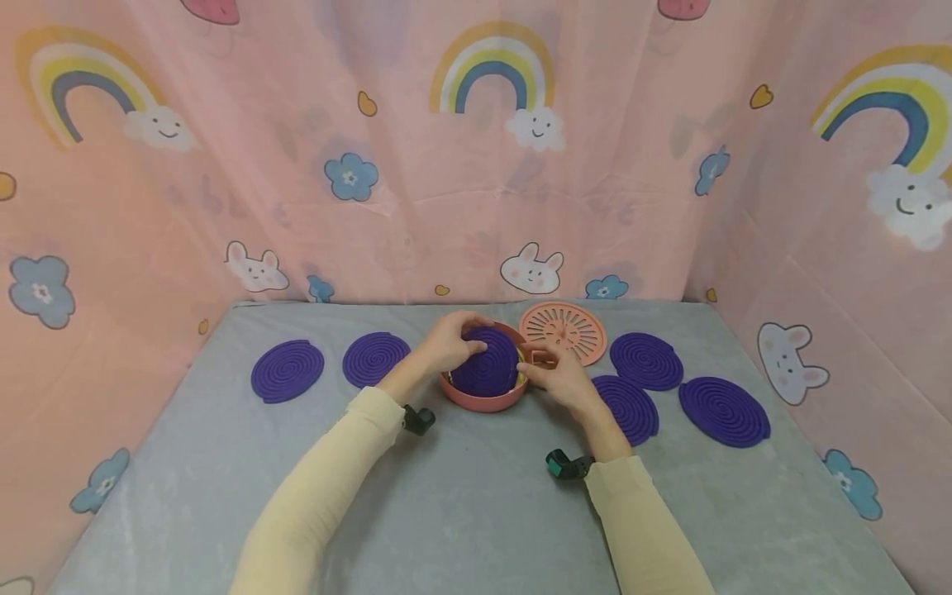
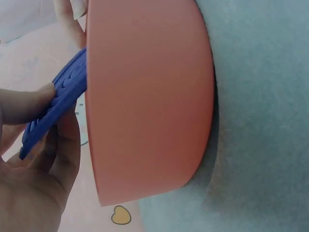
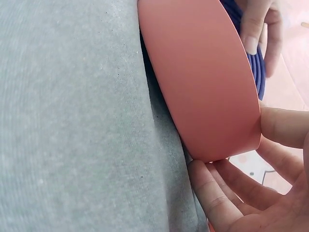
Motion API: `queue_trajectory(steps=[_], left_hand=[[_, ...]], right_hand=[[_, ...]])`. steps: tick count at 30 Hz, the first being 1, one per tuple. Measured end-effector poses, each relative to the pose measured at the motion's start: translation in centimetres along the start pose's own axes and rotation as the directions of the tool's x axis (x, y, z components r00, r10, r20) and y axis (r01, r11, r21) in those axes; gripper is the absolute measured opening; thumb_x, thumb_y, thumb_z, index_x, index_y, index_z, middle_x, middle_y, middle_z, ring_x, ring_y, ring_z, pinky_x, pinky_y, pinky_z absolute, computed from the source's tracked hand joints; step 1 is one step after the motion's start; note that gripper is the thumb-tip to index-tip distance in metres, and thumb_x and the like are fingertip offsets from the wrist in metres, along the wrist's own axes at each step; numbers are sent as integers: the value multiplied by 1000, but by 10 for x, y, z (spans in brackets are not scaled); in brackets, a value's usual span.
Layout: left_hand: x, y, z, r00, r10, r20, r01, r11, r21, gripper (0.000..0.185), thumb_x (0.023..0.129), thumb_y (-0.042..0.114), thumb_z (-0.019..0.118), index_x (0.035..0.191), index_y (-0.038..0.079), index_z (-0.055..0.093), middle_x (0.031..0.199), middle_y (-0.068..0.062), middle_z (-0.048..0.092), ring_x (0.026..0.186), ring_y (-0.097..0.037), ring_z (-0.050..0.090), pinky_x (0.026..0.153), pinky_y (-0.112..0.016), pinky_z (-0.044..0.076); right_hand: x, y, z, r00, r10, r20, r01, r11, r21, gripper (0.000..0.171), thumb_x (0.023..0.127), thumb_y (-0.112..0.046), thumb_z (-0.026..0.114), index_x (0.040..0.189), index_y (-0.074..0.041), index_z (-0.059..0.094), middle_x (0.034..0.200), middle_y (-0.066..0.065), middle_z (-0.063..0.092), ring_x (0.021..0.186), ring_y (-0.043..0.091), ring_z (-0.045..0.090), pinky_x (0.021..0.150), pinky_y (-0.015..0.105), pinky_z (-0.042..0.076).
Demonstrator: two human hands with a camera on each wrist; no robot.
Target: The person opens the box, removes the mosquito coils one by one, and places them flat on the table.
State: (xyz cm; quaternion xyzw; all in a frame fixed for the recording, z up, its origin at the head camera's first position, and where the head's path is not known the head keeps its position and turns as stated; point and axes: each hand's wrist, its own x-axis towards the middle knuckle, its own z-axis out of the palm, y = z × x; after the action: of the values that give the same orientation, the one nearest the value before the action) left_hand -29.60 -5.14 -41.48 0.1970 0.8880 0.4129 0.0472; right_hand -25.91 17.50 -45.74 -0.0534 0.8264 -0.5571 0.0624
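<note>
The left hand [image 1: 446, 340] holds a purple spiral coil [image 1: 487, 362] with curled fingers; in the left wrist view the thumb and fingers pinch the edge of the coil, which is tilted over the rim of the pink round container [image 1: 479, 399]. The coil sits partly inside this container, leaning, not flat. The right hand [image 1: 559, 376] is at the right side of the container; in the right wrist view its fingers are curved around the pink wall [image 3: 203, 92] and touch it from below and from the side.

The container stands on the grey tabletop [image 1: 446, 496], about in the middle. Just behind the right hand lies a pink slotted lid [image 1: 563, 332], flat. Two more purple coils [image 1: 287, 370] lie to the left, well apart from the hands. Three purple coils [image 1: 724, 411] lie to the right, one of them partly under the right wrist. Both sleeves [image 1: 327, 487] are pale yellow. A pink curtain [image 1: 476, 165] with rainbows and bunnies surrounds the tabletop.
</note>
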Motion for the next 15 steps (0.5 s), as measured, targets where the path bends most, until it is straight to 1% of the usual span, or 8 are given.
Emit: queue_trajectory(steps=[2,7,12,15], left_hand=[[-2,1,-2,1000,8,-19,-8,1000,2,34,90,11,67,123,16,62,125,-3,60,119,-23,53,101,-40,43],[-8,5,-11,997,21,-79,-21,1000,-3,35,89,13,67,124,13,61,124,-4,58,108,-24,56,90,-40,49],[-16,10,-23,992,44,-119,-49,998,-43,36,88,15,69,124,13,61,120,-2,59,96,-21,57,81,-37,51],[-24,13,-31,990,46,-136,-55,996,-65,36,88,16,70,123,15,62,118,0,58,90,-19,57,74,-34,51]], right_hand=[[0,0,0,1000,1,1,-1,1000,0,42,88,-27,70,127,-17,58,131,16,50,122,36,48,98,51,43],[0,0,0,1000,0,6,-1,1000,5,41,88,-26,69,127,-17,58,132,17,49,122,36,48,99,52,42],[-1,0,-1,1000,0,9,-1,1000,15,42,88,-25,69,128,-16,58,132,17,50,122,36,48,99,51,41],[-2,-1,-1,1000,-1,10,1,1000,14,43,89,-25,69,129,-15,56,133,16,49,124,35,46,100,52,40]])
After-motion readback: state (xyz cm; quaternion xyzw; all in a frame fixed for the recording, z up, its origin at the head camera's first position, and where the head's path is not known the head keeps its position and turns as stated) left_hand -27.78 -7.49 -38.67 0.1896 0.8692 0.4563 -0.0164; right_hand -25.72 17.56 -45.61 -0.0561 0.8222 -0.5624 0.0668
